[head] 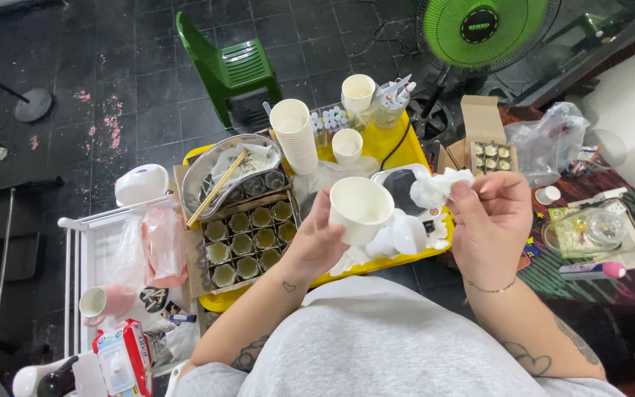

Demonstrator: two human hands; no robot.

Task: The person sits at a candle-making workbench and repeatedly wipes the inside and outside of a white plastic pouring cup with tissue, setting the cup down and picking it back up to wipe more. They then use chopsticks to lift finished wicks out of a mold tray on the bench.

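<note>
The left hand (317, 239) grips a smooth white paper cup (360, 209), round-mouthed and tilted toward the camera, held above the near edge of the yellow tray (398, 147). The right hand (490, 220) pinches a crumpled white tissue (439, 187) just right of the cup. Behind the cup on the tray stand a tall stack of white cups (295, 136) and a shiny metal bowl (222, 165) with wooden chopsticks (217, 187) across it. Left of the cup, a cardboard grid (248, 242) holds small round greenish pots. Beyond the tray, a green plastic chair (229, 66) and a green fan (483, 29) stand on dark floor tiles (112, 59).
</note>
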